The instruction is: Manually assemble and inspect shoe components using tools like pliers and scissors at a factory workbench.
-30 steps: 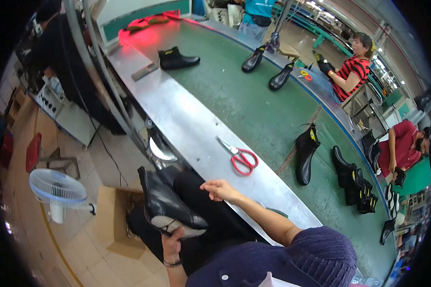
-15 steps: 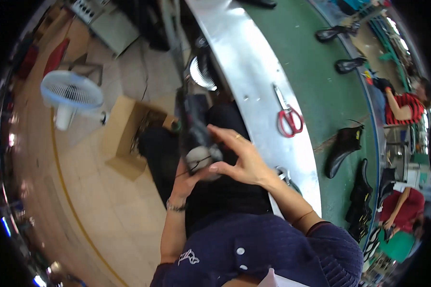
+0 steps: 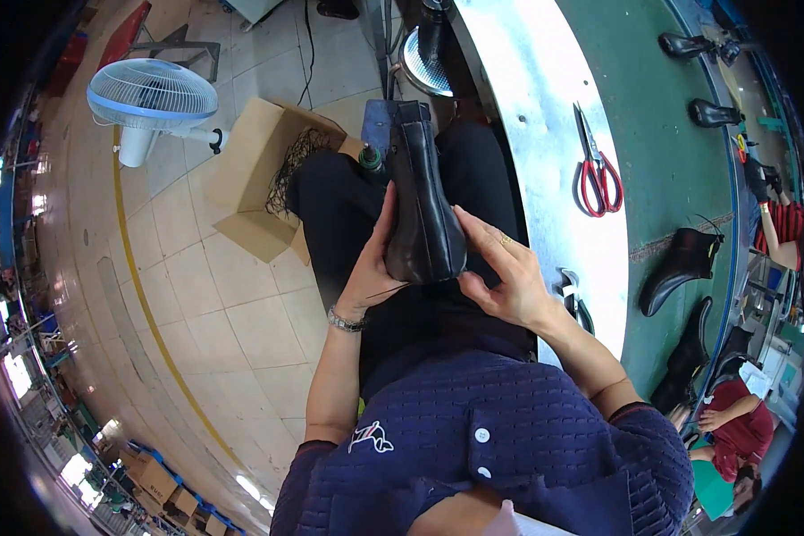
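Observation:
A black leather ankle boot (image 3: 424, 210) is held above my lap, its back seam and heel end towards me and its shaft pointing away. My left hand (image 3: 372, 268) grips its left side, fingers mostly hidden behind the leather, with a thin dark lace or thread by the thumb. On the right, my right hand (image 3: 506, 272) holds the boot near the heel, with thumb and fingers curved against it. Red-handled scissors (image 3: 596, 170) lie on the metal bench to the right. Pliers (image 3: 573, 299) with dark handles rest on the bench nearer me.
The metal bench (image 3: 545, 80) runs along my right, beside a green conveyor belt (image 3: 665, 170) carrying several black boots. To the left stand an open cardboard box (image 3: 250, 179) and a fan (image 3: 152, 94). Two co-workers sit beyond the belt; one wears a dark red shirt (image 3: 741, 420).
The blurred boot has been turned; its black back now faces me instead of a pale end. My view has shifted, and both hands now hold its sides.

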Tool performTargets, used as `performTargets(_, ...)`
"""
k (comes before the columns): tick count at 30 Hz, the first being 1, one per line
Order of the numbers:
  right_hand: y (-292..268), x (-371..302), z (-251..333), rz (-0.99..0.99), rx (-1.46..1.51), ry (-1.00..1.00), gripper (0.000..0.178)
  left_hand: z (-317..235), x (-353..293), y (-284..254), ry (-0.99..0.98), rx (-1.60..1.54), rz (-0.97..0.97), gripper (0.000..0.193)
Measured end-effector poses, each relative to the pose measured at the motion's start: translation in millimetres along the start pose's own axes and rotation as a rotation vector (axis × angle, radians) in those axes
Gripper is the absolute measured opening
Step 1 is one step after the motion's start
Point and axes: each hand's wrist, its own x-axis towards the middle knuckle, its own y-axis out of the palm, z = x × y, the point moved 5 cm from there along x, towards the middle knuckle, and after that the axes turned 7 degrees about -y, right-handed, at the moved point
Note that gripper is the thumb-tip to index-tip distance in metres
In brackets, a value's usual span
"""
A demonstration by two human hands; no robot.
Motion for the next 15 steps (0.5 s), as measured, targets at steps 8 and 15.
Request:
performTargets(8, -14.2, 1.0, 9.2, 0.056, 0.123, 0.063, 0.059, -0.5, -13.4, -9.7, -0.045, -0.121, -0.022, 0.129)
performTargets(15, -34.7, 15.2, 11.0, 0.018, 0.345, 0.219, 0.049, 14.6, -19.0, -14.3, -0.085, -0.058, 0.003, 0.121)
